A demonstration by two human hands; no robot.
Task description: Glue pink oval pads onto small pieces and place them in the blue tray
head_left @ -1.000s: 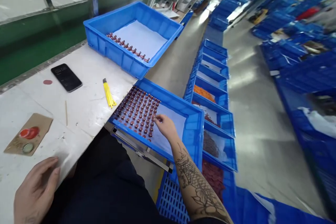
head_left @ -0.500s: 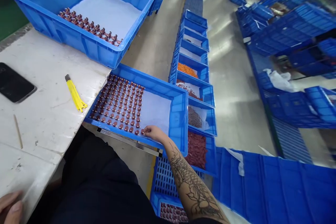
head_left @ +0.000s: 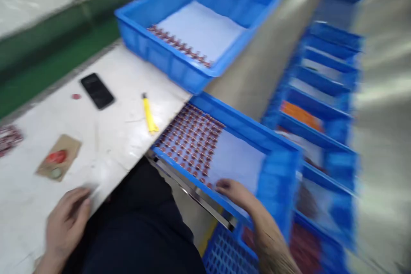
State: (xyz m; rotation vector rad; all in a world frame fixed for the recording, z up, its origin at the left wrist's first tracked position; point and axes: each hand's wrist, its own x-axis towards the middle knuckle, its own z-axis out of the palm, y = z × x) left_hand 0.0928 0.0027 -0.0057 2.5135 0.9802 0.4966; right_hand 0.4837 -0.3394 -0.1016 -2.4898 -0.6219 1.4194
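Note:
The picture is smeared by motion. My right hand [head_left: 236,192] lies inside the near blue tray [head_left: 282,167], at its front edge, fingertips touching the last of several rows of small dark-red pieces [head_left: 192,137] on white paper. Its fingers are too blurred to read. My left hand [head_left: 66,222] rests flat on the front edge of the white table [head_left: 105,137], fingers stretched out and holding nothing.
A second blue tray [head_left: 180,64] at the back holds one row of red pieces [head_left: 180,45]. On the table lie a black phone [head_left: 97,90], a yellow knife [head_left: 149,113] and a brown card [head_left: 58,160]. More blue trays [head_left: 321,94] line the floor at right.
The view has swung back left and blurred. My right hand has slid a little right along the tray's front edge. My left hand is back in full view on the table edge.

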